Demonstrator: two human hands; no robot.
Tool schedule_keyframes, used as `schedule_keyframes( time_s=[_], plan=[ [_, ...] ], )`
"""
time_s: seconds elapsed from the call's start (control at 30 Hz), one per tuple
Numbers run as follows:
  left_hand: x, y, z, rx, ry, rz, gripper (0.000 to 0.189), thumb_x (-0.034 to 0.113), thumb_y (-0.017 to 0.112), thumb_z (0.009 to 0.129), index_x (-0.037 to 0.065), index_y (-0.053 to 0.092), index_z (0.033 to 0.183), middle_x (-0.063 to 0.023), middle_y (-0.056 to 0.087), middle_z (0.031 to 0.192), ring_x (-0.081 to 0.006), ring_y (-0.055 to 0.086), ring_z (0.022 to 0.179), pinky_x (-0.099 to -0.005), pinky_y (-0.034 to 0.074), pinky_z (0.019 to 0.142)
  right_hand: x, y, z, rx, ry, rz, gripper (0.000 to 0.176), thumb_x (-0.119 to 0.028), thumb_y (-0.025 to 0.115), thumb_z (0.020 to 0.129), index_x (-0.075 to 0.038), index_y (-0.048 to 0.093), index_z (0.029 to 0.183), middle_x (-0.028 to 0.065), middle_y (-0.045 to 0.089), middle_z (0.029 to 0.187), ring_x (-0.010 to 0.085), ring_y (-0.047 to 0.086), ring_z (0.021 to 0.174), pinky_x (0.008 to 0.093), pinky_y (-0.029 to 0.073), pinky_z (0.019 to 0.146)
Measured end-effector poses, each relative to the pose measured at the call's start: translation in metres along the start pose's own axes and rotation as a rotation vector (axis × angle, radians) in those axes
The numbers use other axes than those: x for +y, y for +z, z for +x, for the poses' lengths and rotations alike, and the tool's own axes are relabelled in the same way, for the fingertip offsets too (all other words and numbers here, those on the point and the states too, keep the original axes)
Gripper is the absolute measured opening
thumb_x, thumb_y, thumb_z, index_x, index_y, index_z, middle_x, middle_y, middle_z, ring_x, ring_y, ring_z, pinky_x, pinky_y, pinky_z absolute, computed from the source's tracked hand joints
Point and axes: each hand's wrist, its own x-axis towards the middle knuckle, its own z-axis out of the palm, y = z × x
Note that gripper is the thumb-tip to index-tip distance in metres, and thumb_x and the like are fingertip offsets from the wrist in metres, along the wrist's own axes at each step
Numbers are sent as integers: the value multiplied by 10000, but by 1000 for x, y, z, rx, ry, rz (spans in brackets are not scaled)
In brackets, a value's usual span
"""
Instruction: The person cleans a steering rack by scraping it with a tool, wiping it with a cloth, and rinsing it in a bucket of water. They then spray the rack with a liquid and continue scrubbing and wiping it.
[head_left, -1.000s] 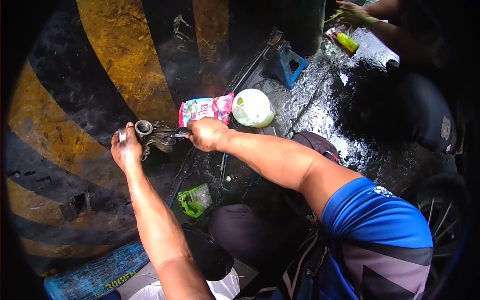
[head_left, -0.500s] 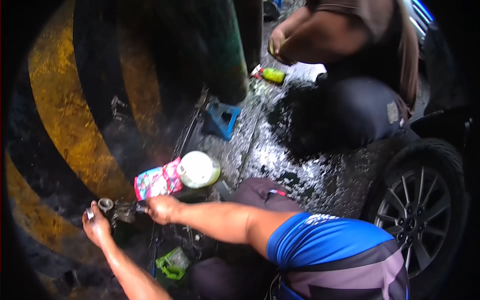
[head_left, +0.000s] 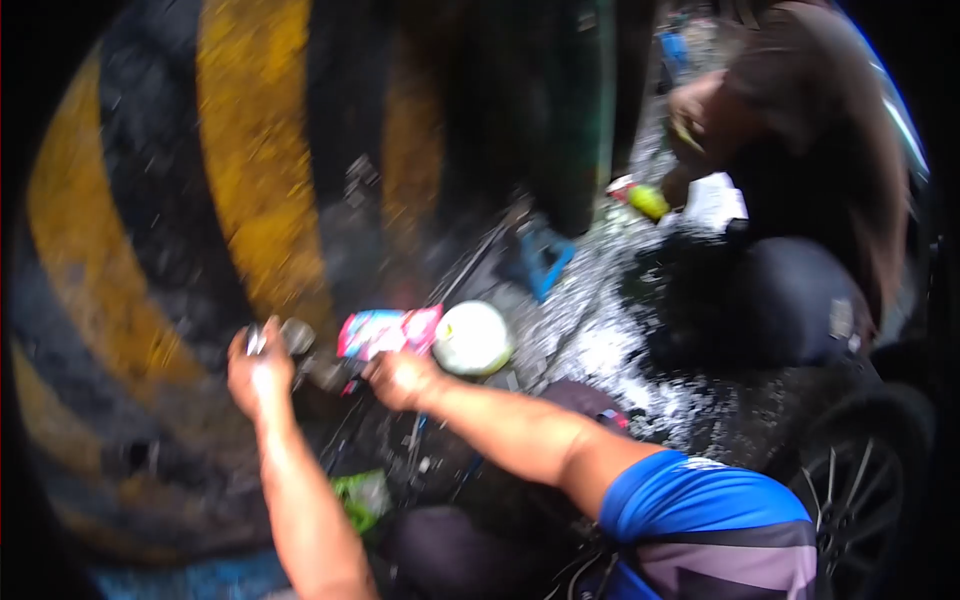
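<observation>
My left hand (head_left: 262, 375) is closed around a greyish metal part with a round, cup-like end (head_left: 297, 336). A shiny silver piece shows by its fingers, and the part's lower end is smeared by motion. To the right, my right hand (head_left: 402, 380) has its fingers closed on a small dark tool with a bit of red, too blurred to name. It is apart from the metal part, just below a pink and blue packet (head_left: 385, 332). Beside the packet stands a white bucket (head_left: 474, 340).
A yellow-and-black striped surface (head_left: 260, 150) fills the left. Near my knees lies a green bag (head_left: 362, 498). A blue stand (head_left: 545, 258) and a yellow-green bottle (head_left: 648, 202) are on the wet ground. Another person (head_left: 800, 200) crouches by a car wheel (head_left: 850, 500).
The view has swung left, so everything sits further right. My right hand has drawn away from the metal part towards the packet. My left hand still holds the part.
</observation>
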Motion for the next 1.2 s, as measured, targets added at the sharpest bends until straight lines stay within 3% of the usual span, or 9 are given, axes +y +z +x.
schedule_keyframes(
  time_s=[0.03, 0.07, 0.2, 0.53, 0.6, 0.63, 1.03, 1.13, 1.2],
  plan=[
    [2, 0, 0, 1, -6, -23, 628, 533, 710, 767, 14, 648, 1114, -188, 703, 991, -317, 682, 945, -375, 516, 847, -75, -51, -18, -28, 307, -94, 323, -316, 542, 901, -46, 638, 1051, 233, 666, 998, 369, 652, 934, 467, 507, 804],
    [0, 1, 2, -17, 8, 9, 650, 540, 695, 771, 5, 639, 1136, -215, 686, 1032, -342, 665, 988, -387, 510, 863, -39, -25, -14, 126, 66, -279, 139, -186, 522, 894, -60, 561, 851, 80, 589, 703, 225, 584, 585, 375, 480, 501],
    [4, -2, 2, -63, -40, 27, 680, 536, 670, 781, -12, 612, 1179, -254, 653, 1094, -382, 620, 1066, -416, 479, 916, -40, -29, -24, 21, 26, -214, 236, -205, 558, 908, -13, 575, 772, 200, 588, 628, 360, 596, 588, 433, 456, 517],
    [-19, 0, 0, -93, 15, 61, 703, 523, 670, 795, -38, 585, 1209, -263, 637, 1137, -365, 612, 1097, -389, 463, 945, -25, -19, -10, 105, 110, -171, 192, -204, 550, 883, -17, 581, 859, 210, 640, 741, 414, 624, 694, 468, 502, 591],
    [-14, 1, 1, -60, 11, 62, 706, 523, 671, 803, -59, 584, 1194, -258, 646, 1122, -361, 621, 1081, -381, 464, 938, -33, -16, -21, 208, -38, 398, 200, -216, 539, 891, -23, 580, 853, 203, 635, 724, 400, 627, 683, 465, 499, 593],
    [-18, -1, 1, -90, 4, 51, 702, 518, 669, 807, -62, 584, 1192, -256, 647, 1123, -356, 621, 1083, -378, 464, 936, -40, -26, -28, 74, 49, -131, 185, -202, 538, 893, -36, 588, 830, 206, 630, 728, 386, 627, 685, 444, 496, 596],
    [-34, 13, 12, -86, 29, 17, 717, 509, 660, 819, -97, 567, 1191, -275, 646, 1109, -355, 626, 1068, -371, 457, 936, -37, -3, -19, 190, 188, 423, 130, -119, 584, 871, -19, 580, 788, 173, 602, 674, 369, 594, 611, 428, 457, 562],
    [-31, 13, 11, -106, 12, -69, 719, 505, 666, 815, -96, 565, 1196, -269, 650, 1106, -342, 632, 1062, -365, 456, 936, -26, 5, -24, -149, 244, 301, 235, -244, 554, 889, -27, 621, 832, 215, 640, 760, 408, 629, 702, 466, 508, 637],
    [-31, 11, 10, -86, -4, -24, 702, 486, 676, 814, -93, 567, 1196, -263, 653, 1104, -330, 639, 1048, -360, 460, 929, -41, -19, -21, -78, 187, 22, 213, -241, 566, 875, -44, 634, 829, 197, 642, 730, 401, 641, 756, 467, 498, 655]
  ],
)
